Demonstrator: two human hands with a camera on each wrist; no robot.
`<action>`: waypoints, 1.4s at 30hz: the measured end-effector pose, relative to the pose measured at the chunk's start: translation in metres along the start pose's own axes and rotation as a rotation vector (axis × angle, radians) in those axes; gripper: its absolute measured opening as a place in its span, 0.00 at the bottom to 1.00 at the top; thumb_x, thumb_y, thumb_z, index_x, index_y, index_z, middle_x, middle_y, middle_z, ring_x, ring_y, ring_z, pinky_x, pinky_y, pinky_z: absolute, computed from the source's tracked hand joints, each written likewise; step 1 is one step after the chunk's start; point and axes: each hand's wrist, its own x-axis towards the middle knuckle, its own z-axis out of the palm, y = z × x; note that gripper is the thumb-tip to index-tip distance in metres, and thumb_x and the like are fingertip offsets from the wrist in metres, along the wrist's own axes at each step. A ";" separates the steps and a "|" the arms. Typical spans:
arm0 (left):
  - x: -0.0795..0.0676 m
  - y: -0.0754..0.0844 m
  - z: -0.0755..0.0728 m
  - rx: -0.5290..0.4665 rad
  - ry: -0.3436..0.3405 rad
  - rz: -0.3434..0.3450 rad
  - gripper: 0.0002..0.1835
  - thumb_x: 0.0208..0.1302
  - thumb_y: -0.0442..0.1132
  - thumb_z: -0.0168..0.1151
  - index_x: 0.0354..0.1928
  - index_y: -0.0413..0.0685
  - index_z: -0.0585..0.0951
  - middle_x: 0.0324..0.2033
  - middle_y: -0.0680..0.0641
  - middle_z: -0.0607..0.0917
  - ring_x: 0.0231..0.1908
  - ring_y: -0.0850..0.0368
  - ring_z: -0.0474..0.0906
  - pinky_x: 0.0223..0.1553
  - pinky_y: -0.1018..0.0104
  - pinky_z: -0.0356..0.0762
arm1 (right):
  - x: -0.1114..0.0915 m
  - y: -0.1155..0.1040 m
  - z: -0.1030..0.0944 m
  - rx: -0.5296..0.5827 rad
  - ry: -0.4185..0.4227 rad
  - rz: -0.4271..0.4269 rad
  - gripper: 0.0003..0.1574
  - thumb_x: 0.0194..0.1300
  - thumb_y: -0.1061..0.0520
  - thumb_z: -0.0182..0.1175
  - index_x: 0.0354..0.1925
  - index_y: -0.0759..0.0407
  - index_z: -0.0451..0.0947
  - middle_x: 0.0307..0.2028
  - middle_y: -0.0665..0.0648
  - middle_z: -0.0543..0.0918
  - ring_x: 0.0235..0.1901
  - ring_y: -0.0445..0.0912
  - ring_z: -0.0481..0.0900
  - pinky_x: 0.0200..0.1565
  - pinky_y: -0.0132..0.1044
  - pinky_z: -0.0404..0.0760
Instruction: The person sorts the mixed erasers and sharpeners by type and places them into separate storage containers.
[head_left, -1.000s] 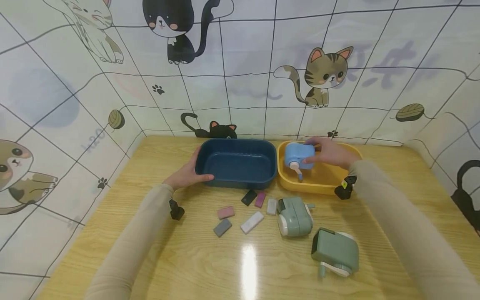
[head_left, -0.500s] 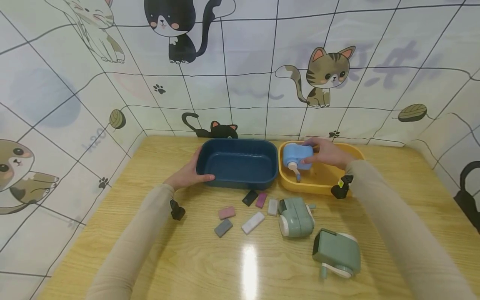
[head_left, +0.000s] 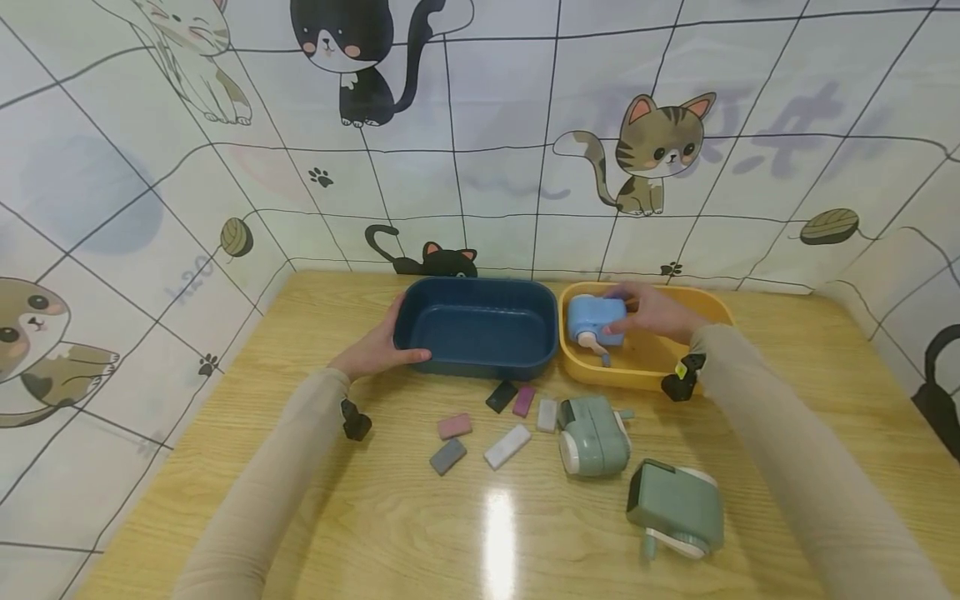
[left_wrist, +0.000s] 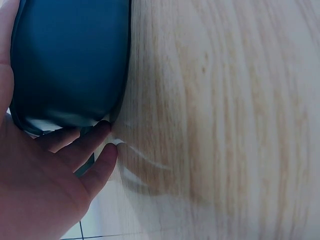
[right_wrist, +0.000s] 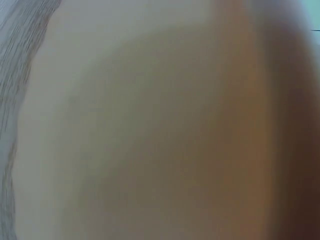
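Note:
In the head view my right hand point(head_left: 652, 312) grips a light blue crank pencil sharpener point(head_left: 592, 313) inside the yellow tray point(head_left: 645, 379). The sharpener's crank points towards me; whether it rests on the tray floor I cannot tell. My left hand point(head_left: 378, 343) holds the left end of the dark blue tray point(head_left: 480, 368), thumb along its front wall. The left wrist view has the fingers point(left_wrist: 82, 150) against the end of that tray point(left_wrist: 70, 60). A blurred yellowish surface fills most of the right wrist view, hiding the held sharpener.
Two green crank sharpeners, one point(head_left: 594, 437) near the yellow tray and another point(head_left: 677, 508) closer to me, lie on the wooden table point(head_left: 390, 533). Several small eraser-like blocks, among them a white one point(head_left: 507, 447) and a black one point(head_left: 501, 397), lie before the dark blue tray.
The blue sharpener has come down slightly in the yellow tray, and the right hand with it. My left hand stays on the dark blue tray. The head view has shifted a little.

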 end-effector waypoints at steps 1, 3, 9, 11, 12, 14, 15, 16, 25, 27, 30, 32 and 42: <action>0.000 0.001 0.000 0.004 0.000 -0.003 0.65 0.55 0.55 0.71 0.75 0.49 0.30 0.74 0.39 0.36 0.72 0.39 0.40 0.67 0.42 0.45 | 0.000 0.000 0.001 0.006 -0.004 -0.002 0.44 0.58 0.56 0.70 0.66 0.69 0.62 0.61 0.69 0.66 0.54 0.60 0.66 0.55 0.53 0.66; 0.000 0.001 0.000 0.006 0.000 -0.012 0.65 0.55 0.55 0.71 0.75 0.50 0.30 0.74 0.39 0.36 0.72 0.40 0.39 0.68 0.43 0.45 | 0.000 0.001 0.002 0.017 -0.013 -0.004 0.44 0.58 0.57 0.70 0.66 0.70 0.61 0.61 0.70 0.66 0.53 0.60 0.67 0.55 0.52 0.67; 0.000 0.001 0.001 0.006 -0.002 -0.021 0.65 0.55 0.56 0.71 0.75 0.51 0.30 0.74 0.40 0.35 0.72 0.40 0.39 0.68 0.43 0.45 | 0.002 0.003 0.002 0.050 -0.034 0.009 0.44 0.59 0.58 0.69 0.66 0.70 0.59 0.62 0.71 0.64 0.57 0.64 0.64 0.56 0.54 0.66; 0.000 0.000 0.001 0.006 -0.002 -0.024 0.65 0.55 0.56 0.71 0.75 0.51 0.30 0.74 0.40 0.35 0.72 0.40 0.39 0.67 0.43 0.45 | 0.003 0.004 0.002 0.048 -0.036 0.012 0.44 0.59 0.57 0.69 0.67 0.69 0.59 0.63 0.71 0.63 0.59 0.66 0.62 0.58 0.56 0.65; -0.001 0.000 0.001 0.007 -0.001 -0.026 0.65 0.55 0.56 0.71 0.75 0.52 0.30 0.74 0.40 0.35 0.72 0.40 0.39 0.67 0.43 0.45 | 0.003 0.004 0.002 0.045 -0.036 0.013 0.44 0.59 0.57 0.69 0.67 0.69 0.59 0.63 0.71 0.62 0.60 0.67 0.61 0.58 0.57 0.64; 0.000 0.000 0.001 0.007 -0.001 -0.026 0.65 0.55 0.57 0.71 0.75 0.52 0.30 0.74 0.40 0.35 0.72 0.39 0.39 0.67 0.42 0.45 | 0.003 0.005 0.001 0.044 -0.034 0.020 0.45 0.59 0.57 0.69 0.67 0.68 0.59 0.64 0.71 0.61 0.62 0.68 0.60 0.60 0.58 0.63; 0.000 0.000 0.001 0.007 0.000 -0.026 0.65 0.55 0.56 0.71 0.75 0.52 0.30 0.74 0.40 0.35 0.72 0.39 0.39 0.67 0.42 0.45 | 0.002 0.005 0.001 0.041 -0.033 0.023 0.45 0.59 0.57 0.69 0.67 0.68 0.59 0.64 0.71 0.61 0.63 0.68 0.59 0.60 0.59 0.62; 0.000 0.000 0.000 0.008 0.000 -0.026 0.65 0.55 0.56 0.71 0.76 0.52 0.30 0.74 0.40 0.35 0.72 0.39 0.39 0.67 0.42 0.45 | 0.002 0.005 0.001 0.036 -0.030 0.027 0.45 0.60 0.56 0.69 0.68 0.68 0.59 0.65 0.70 0.61 0.63 0.68 0.59 0.60 0.59 0.62; -0.001 0.001 0.001 -0.008 -0.003 -0.020 0.64 0.55 0.55 0.71 0.75 0.54 0.30 0.74 0.41 0.35 0.72 0.39 0.38 0.67 0.41 0.44 | -0.001 0.005 0.003 -0.018 -0.010 -0.002 0.45 0.60 0.56 0.68 0.68 0.68 0.59 0.63 0.71 0.64 0.59 0.65 0.64 0.58 0.57 0.66; -0.001 0.002 0.001 -0.010 -0.005 -0.020 0.64 0.55 0.55 0.71 0.75 0.54 0.29 0.74 0.41 0.34 0.72 0.40 0.37 0.67 0.41 0.43 | -0.002 0.004 0.004 -0.031 -0.009 -0.005 0.45 0.60 0.55 0.68 0.68 0.68 0.59 0.63 0.71 0.64 0.58 0.64 0.64 0.57 0.56 0.66; -0.002 0.002 0.001 -0.008 -0.006 -0.024 0.64 0.56 0.54 0.71 0.75 0.53 0.29 0.74 0.41 0.34 0.72 0.40 0.37 0.67 0.41 0.43 | -0.003 0.003 0.004 -0.035 -0.015 -0.008 0.46 0.61 0.54 0.67 0.69 0.69 0.57 0.63 0.71 0.64 0.58 0.63 0.64 0.57 0.57 0.66; -0.002 0.002 0.001 -0.004 -0.004 -0.027 0.64 0.56 0.54 0.70 0.75 0.51 0.30 0.74 0.40 0.35 0.72 0.40 0.38 0.67 0.42 0.44 | -0.005 0.002 0.003 -0.026 -0.018 -0.008 0.46 0.62 0.54 0.66 0.69 0.69 0.56 0.64 0.71 0.62 0.59 0.64 0.62 0.58 0.58 0.64; -0.004 0.005 0.001 0.007 -0.002 -0.050 0.64 0.55 0.56 0.71 0.76 0.53 0.30 0.74 0.39 0.36 0.72 0.37 0.41 0.67 0.41 0.47 | -0.025 -0.010 -0.007 -0.089 -0.013 0.016 0.45 0.62 0.52 0.65 0.70 0.66 0.57 0.68 0.69 0.60 0.66 0.66 0.56 0.62 0.62 0.57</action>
